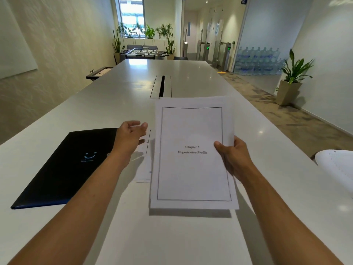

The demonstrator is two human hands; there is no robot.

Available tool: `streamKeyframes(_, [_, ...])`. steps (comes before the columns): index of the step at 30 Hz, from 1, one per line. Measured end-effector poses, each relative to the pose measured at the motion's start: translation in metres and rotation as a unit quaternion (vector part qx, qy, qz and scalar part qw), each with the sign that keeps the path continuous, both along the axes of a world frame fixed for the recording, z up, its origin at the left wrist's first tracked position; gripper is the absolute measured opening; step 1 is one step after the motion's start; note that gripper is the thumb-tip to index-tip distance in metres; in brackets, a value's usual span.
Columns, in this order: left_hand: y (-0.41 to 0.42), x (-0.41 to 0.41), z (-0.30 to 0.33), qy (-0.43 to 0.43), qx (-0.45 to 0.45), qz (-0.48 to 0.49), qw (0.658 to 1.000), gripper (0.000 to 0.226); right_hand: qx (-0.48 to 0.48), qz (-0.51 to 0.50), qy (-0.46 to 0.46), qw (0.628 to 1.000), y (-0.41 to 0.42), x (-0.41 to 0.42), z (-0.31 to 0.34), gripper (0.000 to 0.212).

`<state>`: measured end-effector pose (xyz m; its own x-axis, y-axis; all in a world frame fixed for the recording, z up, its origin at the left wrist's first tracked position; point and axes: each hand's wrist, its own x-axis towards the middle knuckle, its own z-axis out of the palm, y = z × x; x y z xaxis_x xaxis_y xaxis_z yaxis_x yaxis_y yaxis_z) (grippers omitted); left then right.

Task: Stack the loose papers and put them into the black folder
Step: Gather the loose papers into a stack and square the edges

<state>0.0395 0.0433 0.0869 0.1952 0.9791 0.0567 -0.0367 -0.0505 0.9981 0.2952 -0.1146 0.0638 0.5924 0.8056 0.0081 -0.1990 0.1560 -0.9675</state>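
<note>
My right hand grips the right edge of a stack of white papers, lifted off the table; the top sheet reads "Chapter 2 Organization Profile". Another loose sheet lies flat on the white table, partly hidden under the held stack. My left hand hovers open above that sheet's upper left, fingers apart, holding nothing. The black folder lies closed on the table to the left, its right side crossed by my left forearm.
A cable slot runs down the table's middle beyond the papers. A white chair edge shows at the right. A potted plant stands on the floor at the right.
</note>
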Motion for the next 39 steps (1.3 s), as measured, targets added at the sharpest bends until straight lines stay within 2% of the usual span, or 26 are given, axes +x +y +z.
streamKeyframes(4, [0.006, 0.004, -0.039, 0.191, -0.026, 0.043, 0.980, 0.045, -0.052, -0.061, 0.013, 0.997, -0.004, 0.039, -0.007, 0.033])
streamKeyframes(6, [0.003, 0.006, -0.057, 0.215, -0.037, 0.048, 0.975, 0.048, -0.091, -0.083, -0.004, 0.992, -0.005, 0.052, -0.015, 0.030])
streamKeyframes(8, [0.000, 0.007, -0.068, 0.218, -0.055, 0.056, 0.973, 0.049, -0.175, -0.111, -0.087, 0.974, -0.005, 0.061, -0.026, 0.027])
streamKeyframes(11, [0.002, 0.009, -0.075, 0.258, -0.045, 0.076, 0.962, 0.054, -0.303, -0.142, -0.263, 0.905, -0.003, 0.068, -0.041, 0.028])
streamKeyframes(14, [0.004, 0.008, -0.074, 0.275, -0.039, 0.068, 0.958, 0.060, -0.423, -0.158, -0.412, 0.792, -0.002, 0.064, -0.050, 0.042])
streamKeyframes(15, [0.005, 0.008, -0.074, 0.278, -0.038, 0.064, 0.958, 0.062, -0.449, -0.164, -0.436, 0.762, -0.002, 0.061, -0.052, 0.048])
streamKeyframes(17, [0.005, 0.006, -0.074, 0.282, -0.041, 0.062, 0.957, 0.065, -0.474, -0.164, -0.448, 0.740, 0.000, 0.056, -0.055, 0.058])
streamKeyframes(20, [0.009, 0.005, -0.071, 0.273, -0.061, 0.061, 0.958, 0.068, -0.467, -0.151, -0.456, 0.742, 0.005, 0.052, -0.056, 0.066])
streamKeyframes(24, [0.017, 0.005, -0.063, 0.271, -0.102, 0.033, 0.957, 0.078, -0.435, -0.115, -0.447, 0.773, 0.015, 0.042, -0.051, 0.070])
streamKeyframes(29, [0.020, 0.007, -0.055, 0.230, -0.164, -0.002, 0.959, 0.085, -0.391, -0.088, -0.486, 0.776, 0.025, 0.017, -0.057, 0.073])
streamKeyframes(34, [0.015, 0.011, -0.052, 0.231, -0.178, -0.022, 0.956, 0.088, -0.351, -0.061, -0.504, 0.786, 0.034, -0.004, -0.061, 0.073])
streamKeyframes(39, [0.009, 0.016, -0.057, 0.174, -0.202, -0.059, 0.962, 0.076, -0.322, -0.045, -0.504, 0.800, 0.037, -0.020, -0.064, 0.071])
